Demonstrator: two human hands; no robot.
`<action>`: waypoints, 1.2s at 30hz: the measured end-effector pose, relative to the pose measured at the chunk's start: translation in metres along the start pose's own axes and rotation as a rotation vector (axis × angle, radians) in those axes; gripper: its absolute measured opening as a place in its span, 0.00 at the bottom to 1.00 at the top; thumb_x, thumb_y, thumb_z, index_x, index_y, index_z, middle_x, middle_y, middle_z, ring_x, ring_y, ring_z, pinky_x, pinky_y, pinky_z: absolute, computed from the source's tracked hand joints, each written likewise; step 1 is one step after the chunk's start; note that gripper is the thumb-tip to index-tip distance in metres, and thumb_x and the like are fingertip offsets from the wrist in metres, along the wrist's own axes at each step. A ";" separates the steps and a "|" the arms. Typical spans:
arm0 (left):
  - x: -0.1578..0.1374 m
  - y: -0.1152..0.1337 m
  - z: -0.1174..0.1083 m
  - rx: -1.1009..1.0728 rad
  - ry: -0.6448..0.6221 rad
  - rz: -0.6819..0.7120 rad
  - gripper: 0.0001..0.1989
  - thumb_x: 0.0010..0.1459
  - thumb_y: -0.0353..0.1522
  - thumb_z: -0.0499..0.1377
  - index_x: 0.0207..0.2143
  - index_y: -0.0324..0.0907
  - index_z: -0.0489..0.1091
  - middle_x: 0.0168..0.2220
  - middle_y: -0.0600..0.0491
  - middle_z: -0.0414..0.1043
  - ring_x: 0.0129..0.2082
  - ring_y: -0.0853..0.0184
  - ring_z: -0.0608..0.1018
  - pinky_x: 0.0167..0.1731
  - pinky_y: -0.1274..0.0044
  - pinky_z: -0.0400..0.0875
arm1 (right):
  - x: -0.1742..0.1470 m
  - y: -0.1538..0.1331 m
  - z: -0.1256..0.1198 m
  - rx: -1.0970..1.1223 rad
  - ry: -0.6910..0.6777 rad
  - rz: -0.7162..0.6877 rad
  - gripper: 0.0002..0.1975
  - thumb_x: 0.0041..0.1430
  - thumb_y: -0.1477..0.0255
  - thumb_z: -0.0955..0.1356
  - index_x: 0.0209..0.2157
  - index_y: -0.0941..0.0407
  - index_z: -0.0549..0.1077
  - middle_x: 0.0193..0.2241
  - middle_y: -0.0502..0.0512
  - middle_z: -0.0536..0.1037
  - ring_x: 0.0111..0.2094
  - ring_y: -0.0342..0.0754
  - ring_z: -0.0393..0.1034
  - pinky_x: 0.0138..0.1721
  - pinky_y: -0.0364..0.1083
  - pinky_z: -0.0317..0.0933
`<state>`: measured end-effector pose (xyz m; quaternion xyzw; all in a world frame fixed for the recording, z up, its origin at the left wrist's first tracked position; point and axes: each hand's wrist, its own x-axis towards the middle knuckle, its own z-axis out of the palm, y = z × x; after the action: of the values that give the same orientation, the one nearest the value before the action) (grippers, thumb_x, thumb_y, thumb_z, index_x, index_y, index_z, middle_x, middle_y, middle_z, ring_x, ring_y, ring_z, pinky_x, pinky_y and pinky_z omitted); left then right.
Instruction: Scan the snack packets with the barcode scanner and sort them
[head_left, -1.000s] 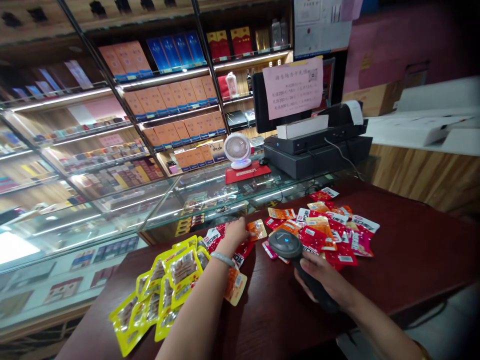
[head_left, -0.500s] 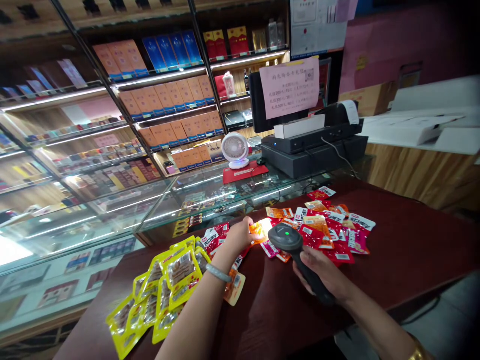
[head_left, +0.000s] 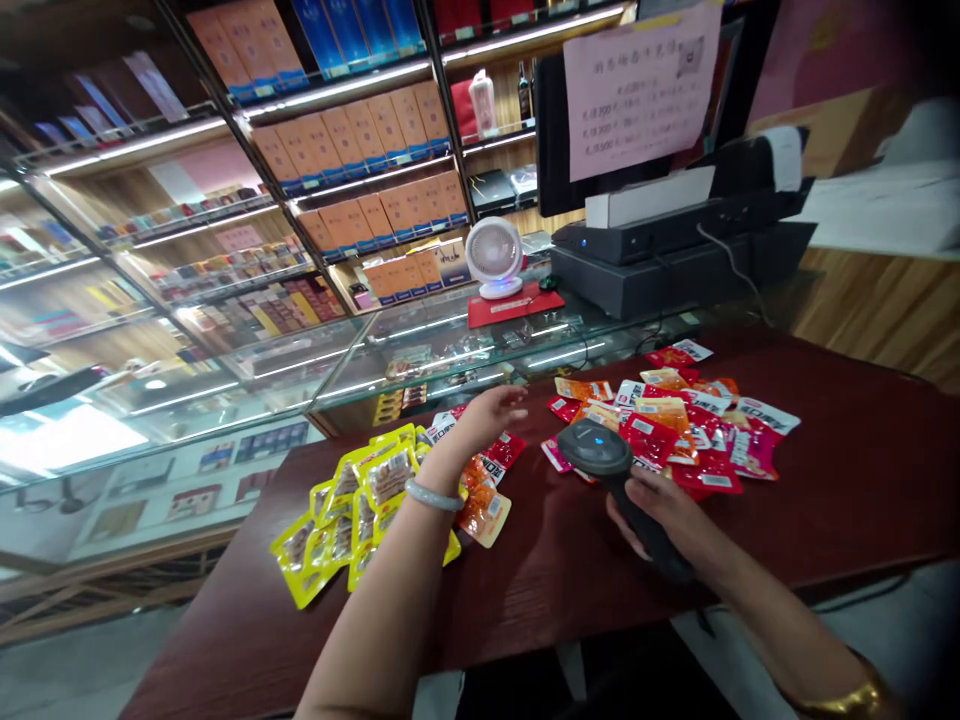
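My right hand (head_left: 664, 510) is wrapped round the handle of a dark grey barcode scanner (head_left: 596, 447), whose top shows a small blue light. In front of the scanner lies a heap of red, orange and pink snack packets (head_left: 660, 425), partly hidden by its head. Above the table, my left hand (head_left: 491, 418) is open with slightly curled fingers and nothing visible in it. Beneath it is a smaller group of red and orange packets (head_left: 486, 500), partly covered by the hand and wrist. Yellow snack packets (head_left: 352, 505) overlap to the left of my forearm.
The dark red tabletop (head_left: 525, 590) adjoins a glass display counter (head_left: 345, 370). A small white fan (head_left: 495, 255) stands on a red mat (head_left: 517, 307). Behind the heap are a monitor with a pink notice (head_left: 637, 100) and a black cash drawer (head_left: 645, 285). Shelves of boxes line the back.
My left hand has let go of the orange packet and moved slightly up, its fingers opening. The scanner's bright beam has gone off and its green light has turned blue. The view has shifted.
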<state>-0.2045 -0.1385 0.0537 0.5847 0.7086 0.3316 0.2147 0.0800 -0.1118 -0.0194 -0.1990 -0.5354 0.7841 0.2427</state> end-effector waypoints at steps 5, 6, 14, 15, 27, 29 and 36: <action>-0.031 -0.023 -0.015 0.762 -0.042 -0.155 0.20 0.55 0.44 0.63 0.44 0.40 0.77 0.45 0.41 0.76 0.49 0.52 0.75 0.50 0.66 0.67 | 0.004 0.011 0.006 0.028 -0.047 0.046 0.23 0.55 0.50 0.71 0.37 0.56 0.69 0.18 0.45 0.70 0.13 0.39 0.61 0.12 0.37 0.54; -0.035 -0.026 -0.012 0.844 -0.051 -0.181 0.23 0.53 0.47 0.63 0.43 0.39 0.77 0.45 0.38 0.75 0.50 0.50 0.75 0.50 0.65 0.67 | 0.005 0.013 0.007 0.028 -0.052 0.050 0.22 0.55 0.50 0.71 0.36 0.56 0.68 0.18 0.45 0.70 0.13 0.39 0.61 0.12 0.37 0.54; -0.035 -0.028 0.011 0.893 -0.097 -0.181 0.27 0.48 0.53 0.64 0.41 0.41 0.75 0.48 0.39 0.74 0.53 0.49 0.71 0.51 0.64 0.62 | 0.007 0.014 0.007 0.004 -0.086 0.045 0.21 0.57 0.53 0.70 0.36 0.56 0.67 0.19 0.44 0.71 0.12 0.38 0.63 0.12 0.36 0.55; -0.033 -0.028 0.012 0.878 -0.094 -0.161 0.26 0.49 0.52 0.64 0.41 0.42 0.74 0.47 0.40 0.75 0.53 0.49 0.71 0.51 0.64 0.62 | 0.007 0.013 0.007 0.001 -0.080 0.042 0.20 0.58 0.53 0.70 0.36 0.56 0.67 0.19 0.45 0.71 0.12 0.38 0.62 0.12 0.36 0.55; -0.012 -0.008 0.032 0.705 -0.054 -0.073 0.20 0.55 0.43 0.63 0.46 0.43 0.70 0.41 0.46 0.78 0.46 0.56 0.78 0.47 0.70 0.63 | 0.008 -0.005 0.007 0.003 -0.055 -0.031 0.22 0.58 0.50 0.69 0.36 0.56 0.67 0.20 0.45 0.70 0.13 0.38 0.62 0.12 0.36 0.54; -0.011 -0.008 0.033 0.664 -0.034 -0.070 0.21 0.54 0.43 0.63 0.47 0.43 0.70 0.41 0.47 0.78 0.46 0.56 0.78 0.47 0.70 0.64 | 0.006 -0.007 0.006 0.010 -0.058 -0.038 0.23 0.57 0.50 0.69 0.37 0.56 0.67 0.20 0.44 0.70 0.13 0.37 0.61 0.12 0.36 0.54; 0.012 -0.004 0.052 0.030 0.039 -0.117 0.22 0.55 0.41 0.63 0.50 0.41 0.70 0.46 0.47 0.77 0.46 0.60 0.78 0.46 0.72 0.70 | 0.003 -0.005 0.003 0.000 -0.029 -0.030 0.22 0.59 0.51 0.68 0.38 0.56 0.67 0.19 0.45 0.69 0.14 0.38 0.61 0.13 0.36 0.56</action>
<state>-0.1737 -0.1161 0.0157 0.5389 0.7506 0.3190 0.2109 0.0760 -0.1109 -0.0139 -0.1794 -0.5419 0.7831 0.2468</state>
